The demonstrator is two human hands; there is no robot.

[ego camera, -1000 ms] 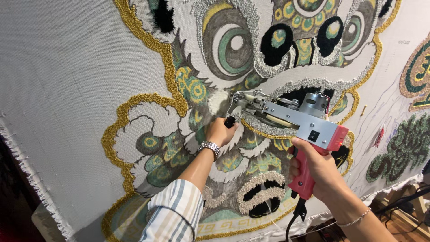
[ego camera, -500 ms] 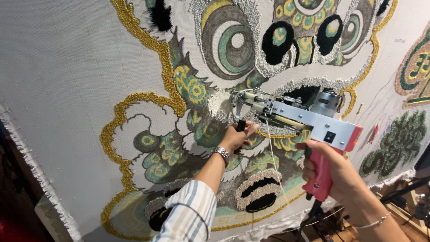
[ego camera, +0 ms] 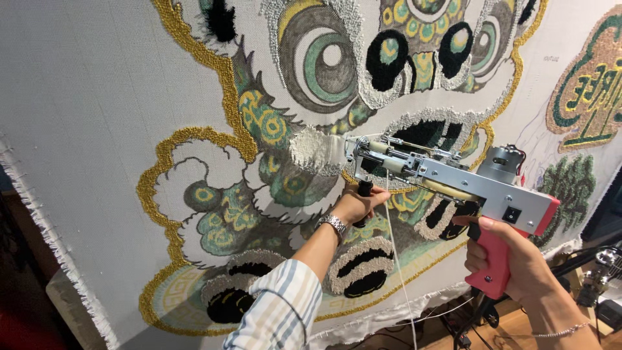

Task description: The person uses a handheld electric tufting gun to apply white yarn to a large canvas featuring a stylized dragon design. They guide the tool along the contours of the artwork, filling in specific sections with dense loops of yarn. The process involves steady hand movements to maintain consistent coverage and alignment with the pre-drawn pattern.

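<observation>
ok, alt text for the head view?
A tufting gun is pressed to a stretched cloth bearing a tufted lion-face design: right hand on its red grip, left hand on the black front handle.

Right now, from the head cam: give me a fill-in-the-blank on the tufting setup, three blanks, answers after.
1. The right hand grips the ____ pistol handle of the silver metal tufting gun.
2. The left hand holds the gun's black front ____.
3. The gun's tip presses into a patch of ____ yarn on the stretched white tufting cloth.

Missing words: red; grip; white
</observation>
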